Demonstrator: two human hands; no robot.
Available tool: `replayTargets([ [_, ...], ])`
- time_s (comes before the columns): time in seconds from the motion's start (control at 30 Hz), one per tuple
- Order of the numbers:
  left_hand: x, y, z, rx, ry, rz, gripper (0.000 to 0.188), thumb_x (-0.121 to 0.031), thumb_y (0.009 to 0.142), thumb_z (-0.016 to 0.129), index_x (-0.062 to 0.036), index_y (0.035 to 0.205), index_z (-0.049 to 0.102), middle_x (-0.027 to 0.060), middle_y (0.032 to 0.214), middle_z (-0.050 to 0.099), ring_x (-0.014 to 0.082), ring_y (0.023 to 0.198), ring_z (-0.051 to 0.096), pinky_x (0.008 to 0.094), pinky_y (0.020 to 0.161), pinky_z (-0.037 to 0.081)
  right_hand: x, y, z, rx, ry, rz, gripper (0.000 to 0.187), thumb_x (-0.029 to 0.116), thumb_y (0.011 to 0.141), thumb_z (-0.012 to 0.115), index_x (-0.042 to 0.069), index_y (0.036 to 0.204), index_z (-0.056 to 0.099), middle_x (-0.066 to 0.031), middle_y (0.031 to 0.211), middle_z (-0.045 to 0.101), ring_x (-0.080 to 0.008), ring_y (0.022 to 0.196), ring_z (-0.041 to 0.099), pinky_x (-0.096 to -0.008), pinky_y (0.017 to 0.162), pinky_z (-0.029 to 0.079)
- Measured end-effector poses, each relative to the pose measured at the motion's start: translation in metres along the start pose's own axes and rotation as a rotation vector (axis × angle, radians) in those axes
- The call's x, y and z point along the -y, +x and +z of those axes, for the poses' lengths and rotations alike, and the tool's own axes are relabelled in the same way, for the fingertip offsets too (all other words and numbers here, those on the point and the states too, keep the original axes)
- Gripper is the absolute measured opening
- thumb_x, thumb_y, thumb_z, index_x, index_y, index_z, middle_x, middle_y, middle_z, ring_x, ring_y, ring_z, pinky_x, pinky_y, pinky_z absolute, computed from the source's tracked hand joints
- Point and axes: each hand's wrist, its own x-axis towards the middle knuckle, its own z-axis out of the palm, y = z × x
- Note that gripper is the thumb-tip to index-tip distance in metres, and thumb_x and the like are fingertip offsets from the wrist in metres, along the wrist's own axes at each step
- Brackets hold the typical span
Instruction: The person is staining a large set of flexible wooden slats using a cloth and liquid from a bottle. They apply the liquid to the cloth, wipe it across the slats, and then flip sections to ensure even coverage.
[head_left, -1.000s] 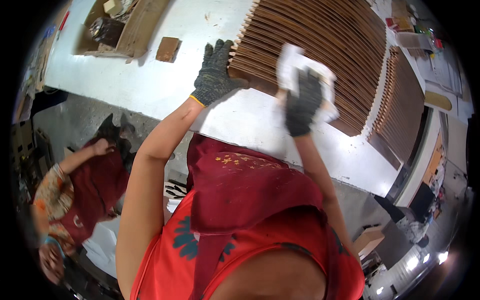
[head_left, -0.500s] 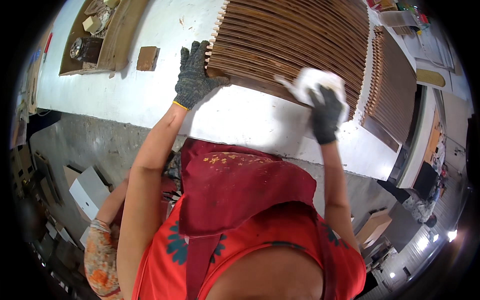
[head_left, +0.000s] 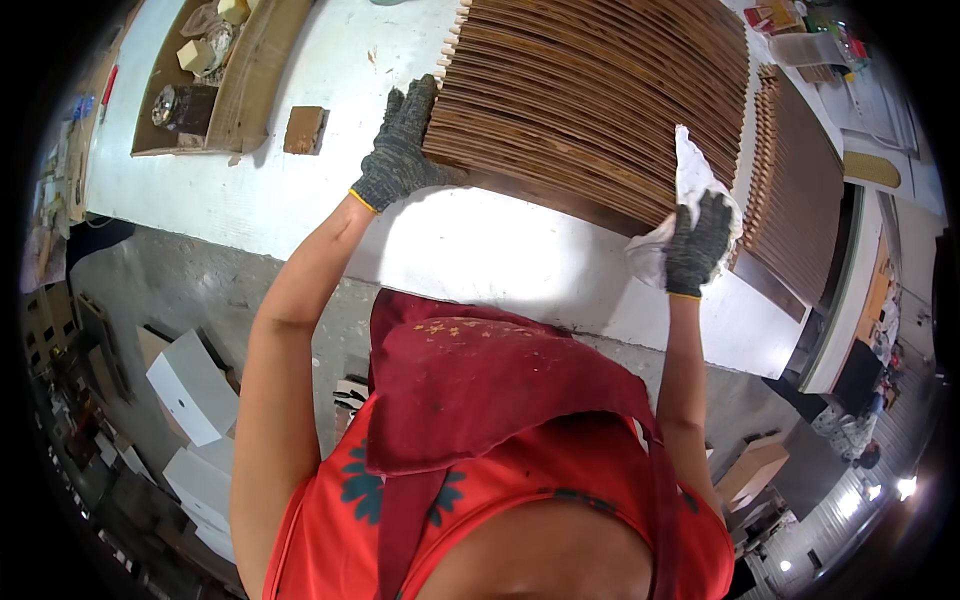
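A wide stack of dark brown wooden strips (head_left: 580,95), with pale ends along its left side, lies on the white tabletop. My left hand (head_left: 400,150), in a dark knit glove with a yellow cuff, braces the stack's near left corner, fingers stretched along the side and thumb by the front edge. At the near right corner, my right hand (head_left: 697,245), gloved alike, presses a crumpled white cloth (head_left: 692,165) against the strips. One end of the cloth sticks up over them; another part hangs over the front edge.
Beyond my right hand stands a second stack of brown strips (head_left: 800,200). A small brown block (head_left: 303,131) sits left of my left hand, near an open box (head_left: 243,110) holding a jar and pale blocks. White panels (head_left: 195,385) stand on the floor at left.
My right hand has moved right with the cloth, to the stack's near right corner. My left hand remains at the left corner. The other person's patterned sleeve at lower left has gone from view.
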Motion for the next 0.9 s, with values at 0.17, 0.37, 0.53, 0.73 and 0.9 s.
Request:
replayTargets([
  [0.17,-0.002,-0.005,0.007,-0.037,-0.079,0.019,0.132,-0.061,0.052,0.086,0.0013,0.147,0.019,0.0248,0.147,0.033,0.0356,0.139,0.03,0.0491,0.117,0.015,0.179,0.019,-0.004,0.102,0.287,-0.374,0.057,0.029,0.091,0.054,0.003,0.141,0.042,-0.019,0.147,0.038,-0.0361,0.14,0.03,-0.0508,0.115,0.018],
  [0.37,0.006,0.0,0.006,-0.003,-0.057,0.048,0.132,-0.063,0.055,0.084,-0.0003,0.148,0.016,0.0238,0.149,0.029,0.0353,0.141,0.024,0.0469,0.119,0.012,0.264,0.053,0.008,0.073,0.393,-0.609,0.042,0.023,0.092,0.05,0.01,0.132,0.053,-0.0086,0.137,0.05,-0.0281,0.125,0.044,-0.0462,0.108,0.03],
  [0.53,0.001,-0.009,0.001,-0.104,-0.103,0.043,0.127,-0.061,0.057,0.084,0.0018,0.147,0.02,0.0235,0.146,0.035,0.0328,0.138,0.032,0.0481,0.118,0.014,0.159,0.063,-0.045,-0.03,0.775,-0.328,0.025,0.002,0.08,0.068,0.005,0.105,0.067,-0.0123,0.109,0.065,-0.028,0.104,0.061,-0.038,0.092,0.048],
  [0.73,-0.003,-0.004,0.002,-0.113,-0.1,0.07,0.129,-0.059,0.054,0.086,0.0037,0.146,0.02,0.0228,0.146,0.037,0.0329,0.135,0.037,0.0477,0.118,0.019,0.0,0.037,-0.035,0.23,0.534,-0.341,0.027,0.006,0.075,0.075,0.008,0.101,0.069,-0.0103,0.106,0.064,-0.0263,0.103,0.059,-0.0378,0.091,0.046],
  [0.9,-0.004,-0.002,0.003,-0.11,-0.108,0.039,0.129,-0.054,0.052,0.088,0.0031,0.146,0.022,0.0221,0.145,0.038,0.0328,0.135,0.039,0.0466,0.117,0.022,0.007,0.06,-0.036,0.356,0.442,-0.498,0.021,0.006,0.075,0.071,0.008,0.095,0.068,-0.0106,0.101,0.063,-0.0312,0.099,0.057,-0.0423,0.087,0.045],
])
